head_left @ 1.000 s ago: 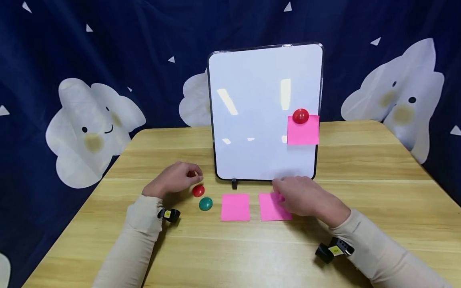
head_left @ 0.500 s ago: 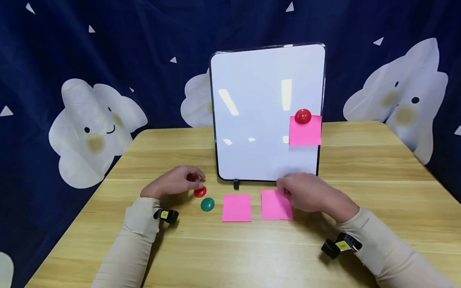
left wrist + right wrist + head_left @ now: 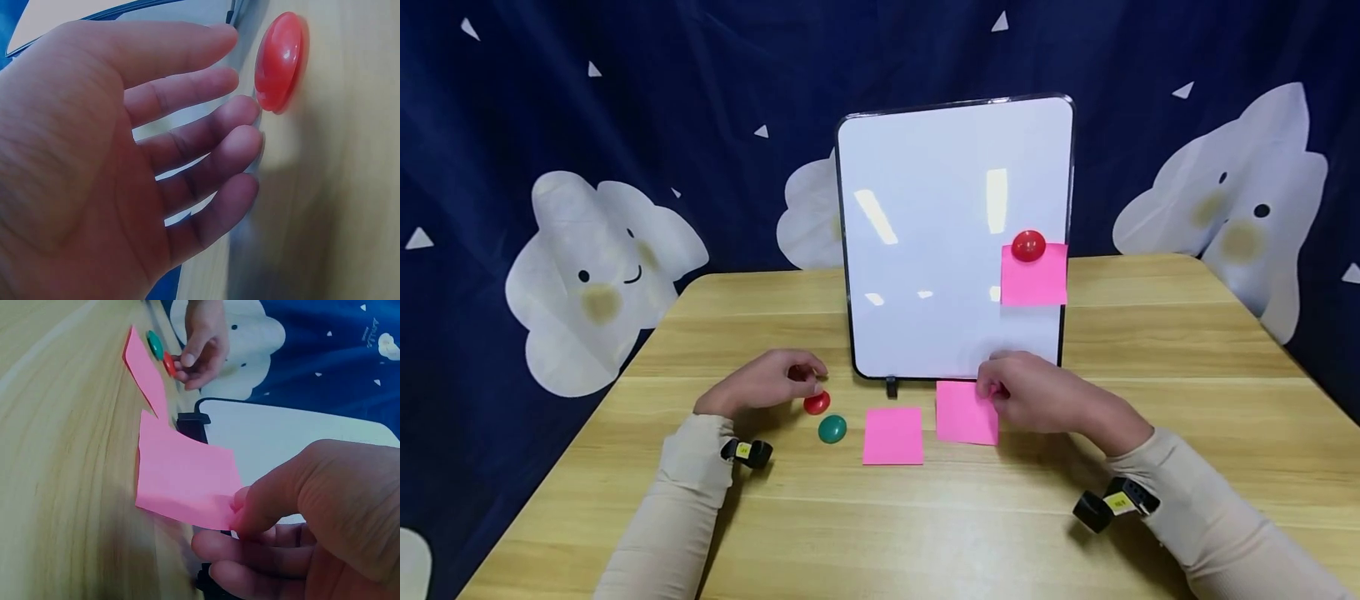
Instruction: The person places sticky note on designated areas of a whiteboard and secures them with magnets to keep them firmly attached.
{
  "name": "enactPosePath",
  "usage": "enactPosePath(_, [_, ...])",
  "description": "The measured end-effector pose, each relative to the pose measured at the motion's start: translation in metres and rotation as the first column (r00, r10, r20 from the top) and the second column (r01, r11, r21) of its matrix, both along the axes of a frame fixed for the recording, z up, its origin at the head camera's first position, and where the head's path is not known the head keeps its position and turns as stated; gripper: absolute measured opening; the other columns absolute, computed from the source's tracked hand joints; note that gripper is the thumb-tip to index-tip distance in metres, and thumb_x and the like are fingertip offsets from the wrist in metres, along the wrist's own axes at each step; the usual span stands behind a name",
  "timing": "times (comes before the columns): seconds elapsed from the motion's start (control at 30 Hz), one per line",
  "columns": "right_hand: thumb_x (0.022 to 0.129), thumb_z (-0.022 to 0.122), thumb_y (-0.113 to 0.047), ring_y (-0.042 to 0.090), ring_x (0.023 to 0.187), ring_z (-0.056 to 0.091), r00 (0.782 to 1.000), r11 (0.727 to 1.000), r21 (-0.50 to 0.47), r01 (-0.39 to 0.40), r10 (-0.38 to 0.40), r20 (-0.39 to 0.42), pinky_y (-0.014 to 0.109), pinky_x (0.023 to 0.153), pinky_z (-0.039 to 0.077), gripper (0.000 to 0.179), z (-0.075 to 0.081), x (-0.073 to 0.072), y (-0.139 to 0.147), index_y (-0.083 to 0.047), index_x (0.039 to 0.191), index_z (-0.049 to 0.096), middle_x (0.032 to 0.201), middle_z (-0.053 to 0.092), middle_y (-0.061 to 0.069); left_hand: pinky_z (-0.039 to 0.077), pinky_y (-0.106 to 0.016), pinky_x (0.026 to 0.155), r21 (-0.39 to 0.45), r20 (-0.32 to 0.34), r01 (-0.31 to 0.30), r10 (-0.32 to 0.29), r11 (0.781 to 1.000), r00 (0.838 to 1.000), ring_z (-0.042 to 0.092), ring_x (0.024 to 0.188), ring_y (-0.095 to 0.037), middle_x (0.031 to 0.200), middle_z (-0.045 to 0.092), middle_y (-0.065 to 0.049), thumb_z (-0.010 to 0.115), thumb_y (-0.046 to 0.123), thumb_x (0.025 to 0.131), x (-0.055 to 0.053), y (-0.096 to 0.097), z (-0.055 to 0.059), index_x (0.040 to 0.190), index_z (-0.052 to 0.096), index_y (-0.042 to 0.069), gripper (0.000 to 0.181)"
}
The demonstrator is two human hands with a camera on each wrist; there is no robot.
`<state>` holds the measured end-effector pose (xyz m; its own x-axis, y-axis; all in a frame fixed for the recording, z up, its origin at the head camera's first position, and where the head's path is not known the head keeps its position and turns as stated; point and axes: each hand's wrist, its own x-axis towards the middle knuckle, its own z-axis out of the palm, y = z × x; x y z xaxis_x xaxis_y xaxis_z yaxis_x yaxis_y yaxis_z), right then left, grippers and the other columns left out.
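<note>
My right hand (image 3: 1030, 390) pinches a pink sticky note (image 3: 181, 472) by one corner between thumb and fingers. The note is tilted and partly lifted from the table, in front of the whiteboard (image 3: 955, 217). My left hand (image 3: 769, 383) hovers just beside a red round magnet (image 3: 279, 62), its fingers loosely bent with nothing between them. A green magnet (image 3: 832, 429) lies close to the red one. Another pink sticky note (image 3: 892, 436) rests flat on the table between the hands.
On the whiteboard's right side, a red magnet (image 3: 1028, 246) sits over the top of a pink sticky note (image 3: 1034, 283). A small black foot (image 3: 891, 387) supports the board on the wooden table (image 3: 880, 533). Behind hangs a blue curtain (image 3: 715, 92).
My right hand has pulled its sticky note up off the table and slightly toward the board. My left hand has come down a little closer to the red magnet.
</note>
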<state>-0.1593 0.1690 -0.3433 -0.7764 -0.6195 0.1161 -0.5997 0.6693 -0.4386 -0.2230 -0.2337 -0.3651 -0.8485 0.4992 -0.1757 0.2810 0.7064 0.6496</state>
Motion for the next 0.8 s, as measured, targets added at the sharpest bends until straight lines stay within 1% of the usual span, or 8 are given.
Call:
enactPosePath(0.17, [0.081,0.067,0.011,0.016,0.079,0.051,0.999,0.999,-0.020,0.033,-0.032,0.043,0.029,0.069,0.048,0.024,-0.0014,-0.0003,-0.0016,-0.013,0.085,0.069,0.083,0.055,-0.003,0.048,-0.037,0.079,-0.009,-0.010,0.000,0.000,1.000,1.000,0.057,0.089,-0.021,0.099,0.067,0.001,0.067,0.021,0.094,-0.0006,0.0001,0.0002,0.117,0.070,0.012,0.024])
enactPosePath(0.3, [0.082,0.069,0.009,0.015,0.078,0.052,0.998,0.999,-0.033,0.041,-0.040,0.040,0.029,0.069,0.049,0.022,-0.0023,-0.0008,-0.0030,-0.013,0.085,0.070,0.083,0.054,-0.003,0.048,-0.037,0.078,-0.016,-0.008,-0.008,0.007,1.000,1.000,0.057,0.088,-0.022,0.099,0.066,0.001,0.066,0.022,0.095,-0.0007,0.0006,0.0001,0.117,0.070,0.014,0.024])
enactPosePath(0.53, [0.086,0.078,-0.007,0.015,0.075,0.051,0.993,0.994,-0.045,0.099,-0.096,0.068,0.027,0.063,0.047,0.012,-0.0017,-0.0014,-0.0057,-0.017,0.083,0.072,0.080,0.053,-0.004,0.048,-0.037,0.077,-0.009,-0.011,-0.011,0.011,1.000,1.000,0.056,0.088,-0.022,0.098,0.066,0.001,0.067,0.023,0.095,-0.0009,0.0023,-0.0001,0.118,0.069,0.014,0.025])
enactPosePath(0.67, [0.085,0.081,-0.010,0.015,0.075,0.052,0.991,0.991,-0.051,0.125,-0.121,0.061,0.028,0.063,0.048,0.013,-0.0032,-0.0026,-0.0065,-0.018,0.081,0.071,0.079,0.053,-0.004,0.048,-0.037,0.077,-0.001,-0.011,-0.019,0.019,1.000,1.000,0.057,0.088,-0.022,0.097,0.066,0.001,0.068,0.023,0.094,-0.0011,0.0018,-0.0005,0.117,0.069,0.015,0.024])
enactPosePath(0.8, [0.083,0.083,-0.012,0.014,0.074,0.051,0.991,0.989,-0.066,0.135,-0.134,0.025,0.028,0.063,0.048,0.019,-0.0052,-0.0045,-0.0072,-0.018,0.078,0.066,0.078,0.053,-0.005,0.047,-0.037,0.076,0.007,-0.015,-0.012,0.012,1.000,1.000,0.056,0.087,-0.021,0.097,0.066,0.000,0.068,0.022,0.094,-0.0007,0.0012,-0.0006,0.117,0.069,0.013,0.024])
